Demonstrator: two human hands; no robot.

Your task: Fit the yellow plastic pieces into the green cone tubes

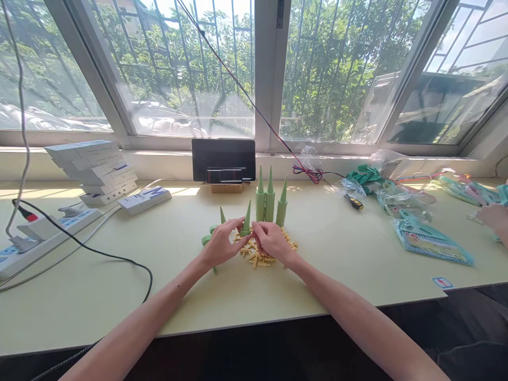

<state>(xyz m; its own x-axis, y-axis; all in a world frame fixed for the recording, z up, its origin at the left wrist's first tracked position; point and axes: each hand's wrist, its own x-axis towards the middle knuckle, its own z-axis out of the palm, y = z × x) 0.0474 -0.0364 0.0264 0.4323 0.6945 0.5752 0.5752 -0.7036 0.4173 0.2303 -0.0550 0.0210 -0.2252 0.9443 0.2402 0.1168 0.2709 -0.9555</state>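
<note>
My left hand and my right hand meet at the middle of the pale green table. Both pinch a small green cone piece between their fingertips. Under the hands lies a pile of small yellow pieces. Just behind stand three tall green cone towers, upright and side by side. More green pieces lie to the left of my left hand, one of them a small upright cone.
A dark tablet leans on a stand at the window sill. Stacked white boxes and power strips with cables fill the left. Packets in plastic and a screwdriver lie right. Another person's hand shows at the right edge.
</note>
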